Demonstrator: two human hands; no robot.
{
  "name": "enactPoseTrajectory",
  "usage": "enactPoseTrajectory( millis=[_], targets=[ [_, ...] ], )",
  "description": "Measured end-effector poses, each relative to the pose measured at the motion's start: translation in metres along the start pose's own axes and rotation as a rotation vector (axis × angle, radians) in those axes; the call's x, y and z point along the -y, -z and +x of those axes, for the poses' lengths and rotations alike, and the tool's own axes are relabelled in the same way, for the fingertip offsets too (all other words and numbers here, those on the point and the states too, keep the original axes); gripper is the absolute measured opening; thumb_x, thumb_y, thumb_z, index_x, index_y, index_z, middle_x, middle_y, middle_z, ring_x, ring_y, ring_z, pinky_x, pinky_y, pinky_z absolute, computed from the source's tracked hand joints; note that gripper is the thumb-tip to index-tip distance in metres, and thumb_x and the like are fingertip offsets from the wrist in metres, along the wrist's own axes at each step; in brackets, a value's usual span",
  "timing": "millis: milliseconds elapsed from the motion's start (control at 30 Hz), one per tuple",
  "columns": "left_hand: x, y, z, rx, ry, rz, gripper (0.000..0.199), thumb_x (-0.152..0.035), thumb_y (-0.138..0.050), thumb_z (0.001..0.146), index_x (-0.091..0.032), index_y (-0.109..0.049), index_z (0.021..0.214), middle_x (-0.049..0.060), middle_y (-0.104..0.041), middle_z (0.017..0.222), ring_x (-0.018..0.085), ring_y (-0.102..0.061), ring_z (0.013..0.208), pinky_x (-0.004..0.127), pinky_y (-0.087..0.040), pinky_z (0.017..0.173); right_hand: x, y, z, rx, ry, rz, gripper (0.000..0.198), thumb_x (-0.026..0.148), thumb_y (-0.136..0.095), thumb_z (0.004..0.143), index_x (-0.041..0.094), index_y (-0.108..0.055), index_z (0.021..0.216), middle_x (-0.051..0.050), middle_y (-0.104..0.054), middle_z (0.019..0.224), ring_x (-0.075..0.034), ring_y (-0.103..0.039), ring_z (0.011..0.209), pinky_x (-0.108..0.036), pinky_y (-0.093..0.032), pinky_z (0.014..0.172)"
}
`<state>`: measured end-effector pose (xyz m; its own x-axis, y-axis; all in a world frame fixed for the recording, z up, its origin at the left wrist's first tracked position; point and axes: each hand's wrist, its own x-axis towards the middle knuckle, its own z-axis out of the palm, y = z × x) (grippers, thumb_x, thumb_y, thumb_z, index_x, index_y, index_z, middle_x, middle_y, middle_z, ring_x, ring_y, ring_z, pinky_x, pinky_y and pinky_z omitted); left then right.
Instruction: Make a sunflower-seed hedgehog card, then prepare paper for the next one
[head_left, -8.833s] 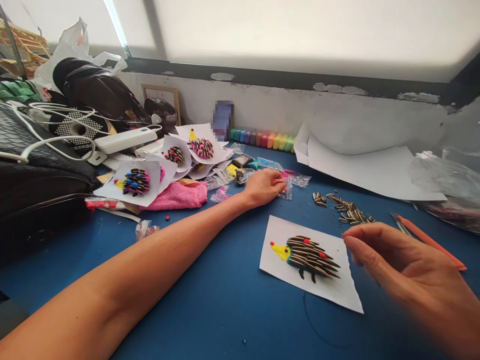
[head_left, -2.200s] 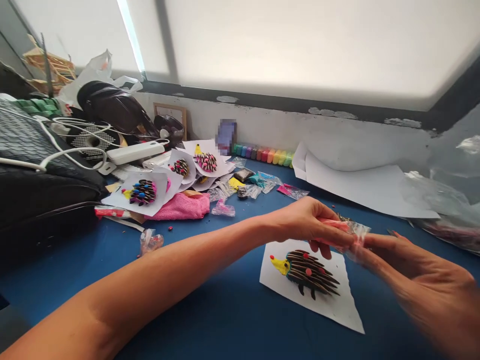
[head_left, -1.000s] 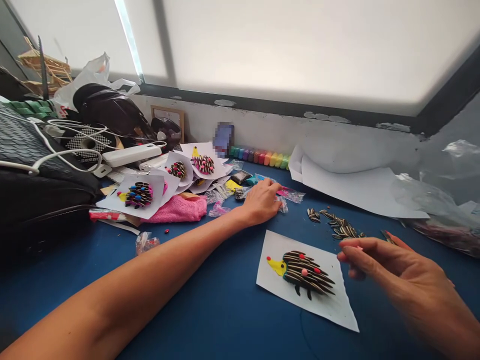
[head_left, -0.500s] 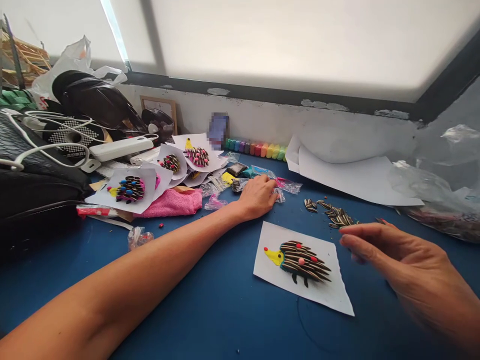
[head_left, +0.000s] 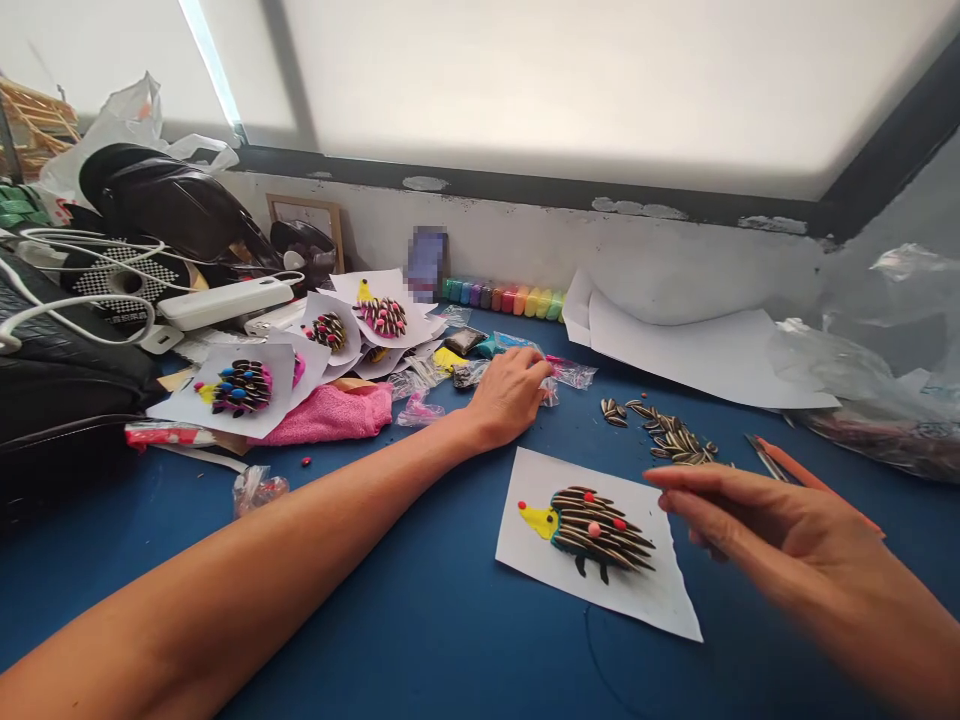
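Observation:
My left hand (head_left: 510, 395) reaches to the clay packets, its fingers curled down against a clear plastic bag (head_left: 550, 392); what the fingertips grip is hidden. To the right, my right hand (head_left: 780, 545) hovers beside a white paper sheet (head_left: 517, 560), thumb and index finger drawn together at the tips. Anything between them is too small to make out. On that sheet lies a hedgehog (head_left: 604, 535) with a yellow clay face, sunflower-seed spines, red and pink dots and black legs. Loose sunflower seeds (head_left: 679, 438) are heaped beyond my right hand.
Finished hedgehog pictures (head_left: 244, 385) overlap at the left, by a pink cloth (head_left: 330, 415). A row of coloured clay (head_left: 517, 300) lines the wall. White paper (head_left: 697, 355), an orange-handled tool (head_left: 814, 480) and a plastic bag (head_left: 900, 420) lie right. A black bag (head_left: 67, 400) stands left.
The view has shifted slightly, uncovering the orange-handled tool behind my right hand. My right hand has come a little nearer the sheet's right edge. My left hand stays at the packets.

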<state>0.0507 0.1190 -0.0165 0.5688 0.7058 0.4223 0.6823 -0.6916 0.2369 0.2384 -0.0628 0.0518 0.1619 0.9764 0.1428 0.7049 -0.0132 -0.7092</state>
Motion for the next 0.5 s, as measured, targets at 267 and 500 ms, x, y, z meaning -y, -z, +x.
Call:
enactPoseTrajectory(
  millis=[267,500],
  targets=[
    [0.0036,-0.0034,0.0004,-0.029,-0.008,-0.076,0.021,-0.018,-0.055,0.091,-0.017,-0.069,0.106,0.009,-0.065,0.116,0.024,-0.056,0.113,0.038,-0.045,0.101,0.0023,0.0054,-0.0017,0.234,0.052,-0.137,0.044,0.061,-0.051,0.087,0.025,-0.066,0.068,0.001,-0.062,0.055,-0.013,-0.054,0.044,-0.022,-0.048,0.04],
    [0.0014,0.0003,-0.0006,-0.078,0.032,-0.153,0.017,-0.014,-0.058,0.088,-0.015,-0.07,0.099,0.009,-0.067,0.111,0.022,-0.06,0.109,0.036,-0.048,0.099,0.0015,-0.0004,-0.0028,0.19,-0.065,0.041,0.039,0.061,-0.062,0.079,0.024,-0.075,0.086,-0.006,-0.077,0.09,-0.024,-0.074,0.085,-0.027,-0.06,0.071]
  ],
)
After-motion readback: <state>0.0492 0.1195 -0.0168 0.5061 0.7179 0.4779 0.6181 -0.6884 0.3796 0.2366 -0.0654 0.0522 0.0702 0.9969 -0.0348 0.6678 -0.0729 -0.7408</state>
